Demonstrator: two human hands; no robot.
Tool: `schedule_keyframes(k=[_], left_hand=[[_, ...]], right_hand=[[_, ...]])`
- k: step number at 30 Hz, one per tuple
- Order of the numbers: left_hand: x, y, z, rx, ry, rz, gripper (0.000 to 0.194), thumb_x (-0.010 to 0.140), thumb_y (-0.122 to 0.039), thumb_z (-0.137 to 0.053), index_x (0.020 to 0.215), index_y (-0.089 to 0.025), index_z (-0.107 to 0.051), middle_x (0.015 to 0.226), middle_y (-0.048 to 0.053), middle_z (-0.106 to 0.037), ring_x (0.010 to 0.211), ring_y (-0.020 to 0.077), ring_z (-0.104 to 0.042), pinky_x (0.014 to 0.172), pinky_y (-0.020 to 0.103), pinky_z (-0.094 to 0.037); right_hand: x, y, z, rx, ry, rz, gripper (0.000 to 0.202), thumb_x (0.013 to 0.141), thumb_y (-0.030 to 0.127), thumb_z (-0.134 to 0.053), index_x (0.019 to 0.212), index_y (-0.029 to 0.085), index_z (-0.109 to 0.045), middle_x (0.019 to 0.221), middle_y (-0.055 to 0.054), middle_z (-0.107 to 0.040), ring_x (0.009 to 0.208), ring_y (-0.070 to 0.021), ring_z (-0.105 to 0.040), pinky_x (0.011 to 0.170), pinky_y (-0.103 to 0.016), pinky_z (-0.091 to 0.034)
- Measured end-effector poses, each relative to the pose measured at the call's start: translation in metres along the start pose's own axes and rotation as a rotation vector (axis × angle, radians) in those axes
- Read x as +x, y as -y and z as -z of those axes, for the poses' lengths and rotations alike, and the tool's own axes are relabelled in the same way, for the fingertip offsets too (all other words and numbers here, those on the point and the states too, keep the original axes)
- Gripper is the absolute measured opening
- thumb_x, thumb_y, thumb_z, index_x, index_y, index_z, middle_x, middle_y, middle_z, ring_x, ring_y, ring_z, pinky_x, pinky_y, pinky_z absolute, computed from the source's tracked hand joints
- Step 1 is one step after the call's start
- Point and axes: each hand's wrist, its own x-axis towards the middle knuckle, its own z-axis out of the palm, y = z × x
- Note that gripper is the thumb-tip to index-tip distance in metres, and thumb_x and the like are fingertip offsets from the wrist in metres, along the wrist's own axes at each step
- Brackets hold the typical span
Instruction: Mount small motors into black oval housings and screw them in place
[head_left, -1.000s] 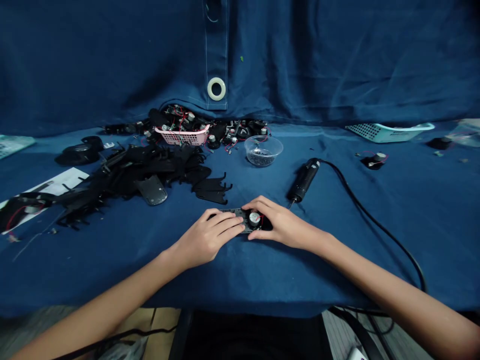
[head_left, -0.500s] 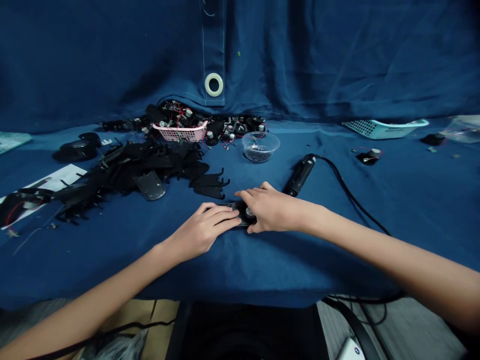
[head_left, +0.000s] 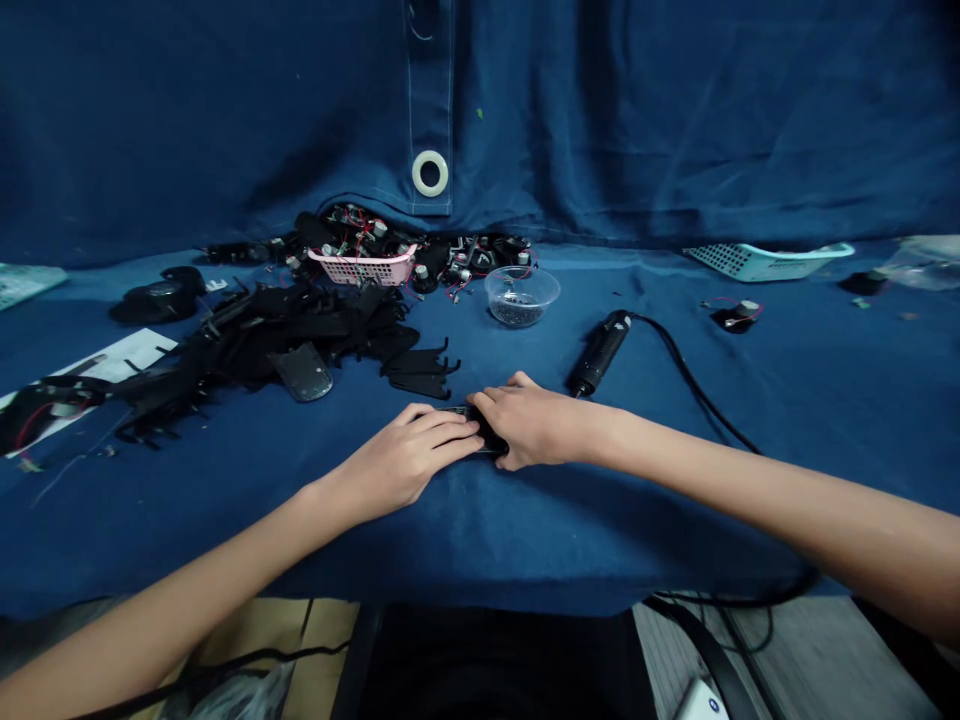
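Observation:
Between my hands a small black plastic part (head_left: pixel 489 436) lies on the blue cloth, mostly covered by fingers. My left hand (head_left: pixel 412 455) has its fingers laid over the left end of the part, gripping it. My right hand (head_left: pixel 529 425) curls round the right end, thumb at the near side and fingers at the far side. Just beyond the right hand rests a black electric screwdriver (head_left: pixel 600 352), its tip pointing toward me and its cord leading right. A clear plastic bowl (head_left: pixel 522 298) with small dark screws stands farther back.
To the left spreads a pile of black plastic parts (head_left: pixel 277 330). A pink basket (head_left: pixel 364 268) holds motors with red wires. At the back right is a turquoise basket (head_left: pixel 772 262), with a loose motor piece (head_left: pixel 739 315) in front. The screwdriver's cord (head_left: pixel 675 365) runs under my right forearm.
My right hand has shifted slightly left over the black part, and the round silvery piece seen on it is now covered. My left hand stays in place.

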Motion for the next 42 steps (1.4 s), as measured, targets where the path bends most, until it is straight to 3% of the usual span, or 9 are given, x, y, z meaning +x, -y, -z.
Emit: schedule_keyframes(k=[4,8,13,21,37,42], left_hand=[[0.000,0.000,0.000,0.005,0.004,-0.009,0.044,0.093,-0.005,-0.039,0.135,-0.016,-0.047,0.137,0.008,-0.052,0.128,0.0214,-0.044,0.102,0.041,-0.036],[0.000,0.000,0.000,0.001,-0.009,-0.015,0.042,0.095,-0.007,-0.039,0.134,-0.016,-0.048,0.136,0.008,-0.054,0.126,0.0217,-0.045,0.101,0.041,-0.037],[-0.001,0.000,-0.001,0.011,-0.020,-0.016,0.043,0.093,-0.005,-0.041,0.134,-0.016,-0.048,0.135,0.009,-0.054,0.126,0.0214,-0.045,0.100,0.040,-0.038],[-0.001,0.000,-0.014,0.119,-0.086,-0.056,0.041,0.092,-0.005,-0.041,0.132,-0.012,-0.049,0.133,0.012,-0.055,0.125,0.0239,-0.046,0.098,0.044,-0.039],[-0.002,-0.002,-0.019,0.099,-0.096,-0.001,0.040,0.094,-0.005,-0.037,0.130,-0.014,-0.051,0.133,0.010,-0.056,0.125,0.0223,-0.048,0.098,0.043,-0.037],[-0.002,-0.002,-0.020,0.082,-0.114,-0.002,0.040,0.095,-0.005,-0.037,0.131,-0.014,-0.050,0.133,0.008,-0.056,0.124,0.0215,-0.048,0.098,0.043,-0.036]], right_hand=[[-0.011,-0.005,-0.006,0.142,-0.029,-0.027,0.063,0.073,0.035,-0.073,0.125,0.009,-0.048,0.117,-0.018,-0.061,0.109,-0.0320,-0.059,0.093,-0.048,-0.041],[-0.020,-0.012,-0.007,0.322,-0.110,-0.039,0.086,0.073,0.059,-0.067,0.139,0.013,-0.037,0.127,-0.018,-0.053,0.114,-0.0314,-0.056,0.093,-0.047,-0.044],[-0.019,-0.019,-0.009,0.348,-0.219,0.009,0.068,0.076,0.061,-0.062,0.121,0.011,-0.056,0.112,-0.014,-0.058,0.100,-0.0251,-0.060,0.089,-0.039,-0.047],[-0.018,-0.018,-0.011,0.255,-0.235,0.002,0.068,0.076,0.065,-0.056,0.119,0.013,-0.057,0.109,-0.014,-0.062,0.097,-0.0257,-0.062,0.083,-0.040,-0.045],[-0.027,-0.019,-0.023,0.313,-0.345,-0.013,0.070,0.077,0.065,-0.054,0.127,0.017,-0.054,0.113,-0.012,-0.062,0.105,-0.0250,-0.059,0.094,-0.043,-0.038],[-0.032,-0.026,-0.015,0.457,-0.401,-0.014,0.048,0.088,0.052,-0.051,0.123,0.020,-0.056,0.116,-0.009,-0.062,0.110,-0.0210,-0.056,0.094,-0.037,-0.042]])
